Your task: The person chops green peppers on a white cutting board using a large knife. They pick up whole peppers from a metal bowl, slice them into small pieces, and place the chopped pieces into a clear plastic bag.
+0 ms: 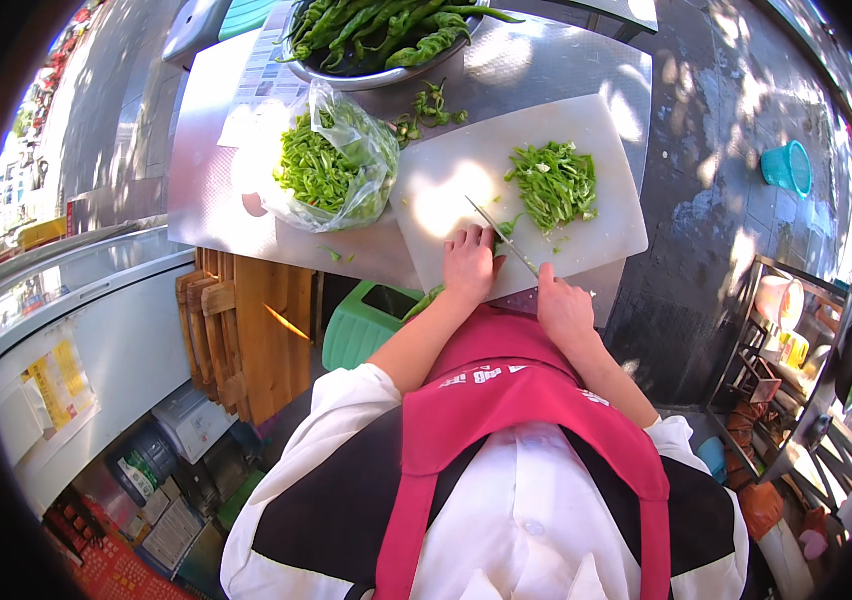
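A white cutting board [601, 225] lies tilted near the table's front edge. On its near side my left hand [470, 264] presses down with bent fingers on a long green chili pepper [424, 303], whose one end pokes out by my wrist. My right hand [564, 302] grips a knife [504, 236]; the blade slants up and left across the board, just right of my left fingertips. Its handle is hidden in my fist. A pile of sliced green chili [553, 185] sits on the board's right half. Left of the board stands a clear plastic bag [371, 155] full of sliced chili.
A metal bowl [386, 76] heaped with whole green chilies stands at the back, chili stems [433, 106] beside it on the metal table [211, 190]. Below left are a green plastic stool [354, 335] and folded wooden furniture [276, 335]. A teal basket [786, 170] stands on the ground at right.
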Demonstrator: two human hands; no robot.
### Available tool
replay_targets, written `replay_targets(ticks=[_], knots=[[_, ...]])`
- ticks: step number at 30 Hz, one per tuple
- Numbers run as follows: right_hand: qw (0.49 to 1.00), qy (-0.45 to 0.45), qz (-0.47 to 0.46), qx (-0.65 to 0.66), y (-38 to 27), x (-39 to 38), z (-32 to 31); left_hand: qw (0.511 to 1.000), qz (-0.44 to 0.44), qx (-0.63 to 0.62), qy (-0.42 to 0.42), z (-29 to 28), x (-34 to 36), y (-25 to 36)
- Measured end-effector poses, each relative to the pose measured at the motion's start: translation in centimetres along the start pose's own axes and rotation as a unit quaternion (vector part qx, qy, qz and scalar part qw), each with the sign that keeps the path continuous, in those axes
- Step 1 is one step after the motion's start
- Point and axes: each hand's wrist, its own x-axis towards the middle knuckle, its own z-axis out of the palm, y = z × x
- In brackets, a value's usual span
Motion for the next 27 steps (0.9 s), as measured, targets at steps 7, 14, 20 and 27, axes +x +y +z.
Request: replay_targets(ticks=[7, 14, 20, 27], knots=[[0.996, -0.034, 0.020, -0.077, -1.8, -0.1, -2.6, 0.996, 0.015, -0.017, -0.081, 1.6, 0.8, -1.8], [0.996, -0.048, 0.043, -0.059, -2.2, 0.1, -1.5, 0.990, 0.039, 0.018, -0.134, 1.1, 1.2, -2.4], [0.998, -0.015, 0.058, 0.012, -2.6, 1.6, 0.6, 0.992, 0.045, 0.009, -0.118, 1.3, 0.8, -2.5], [0.993, 0.088, 0.029, 0.074, -2.6, 5.1, 3.7, 0.993, 0.091, -0.034, -0.072, 1.7, 0.4, -3.6]])
